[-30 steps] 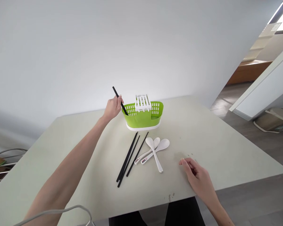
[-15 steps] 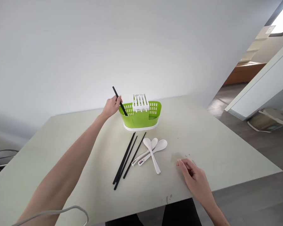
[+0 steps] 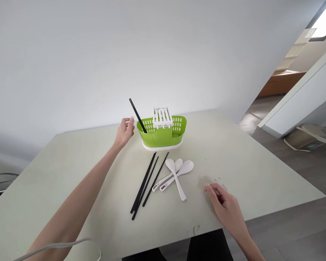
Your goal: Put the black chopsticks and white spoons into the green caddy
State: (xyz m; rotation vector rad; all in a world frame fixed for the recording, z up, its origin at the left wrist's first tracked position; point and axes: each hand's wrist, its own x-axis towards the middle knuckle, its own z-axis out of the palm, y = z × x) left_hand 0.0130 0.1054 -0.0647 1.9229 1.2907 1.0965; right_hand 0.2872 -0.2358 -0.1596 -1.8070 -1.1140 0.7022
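A pair of black chopsticks (image 3: 137,115) leans in the left end of a green basket (image 3: 159,139) with a white base and a white slatted rack (image 3: 163,116) over its middle. Just left of the basket, my left hand (image 3: 124,133) is apart from these chopsticks, its fingers loosely parted and holding nothing. Several more black chopsticks (image 3: 143,183) lie on the table before the basket. Beside them, three white spoons (image 3: 178,181) overlap one another. My right hand (image 3: 225,206) rests near the table's front edge with its fingers curled and thumb closed against them, nothing visible in its grip.
The pale table (image 3: 247,174) backs onto a white wall (image 3: 163,54). A grey cable (image 3: 57,245) crosses at the lower left, over my left forearm. Small dark marks (image 3: 195,230) show near the table's front edge. Off to the right, a bin (image 3: 309,137) stands on the floor.
My left hand has let go of the chopsticks and drawn back slightly left and down. The chopsticks stay leaning in the basket. My right hand has hardly moved.
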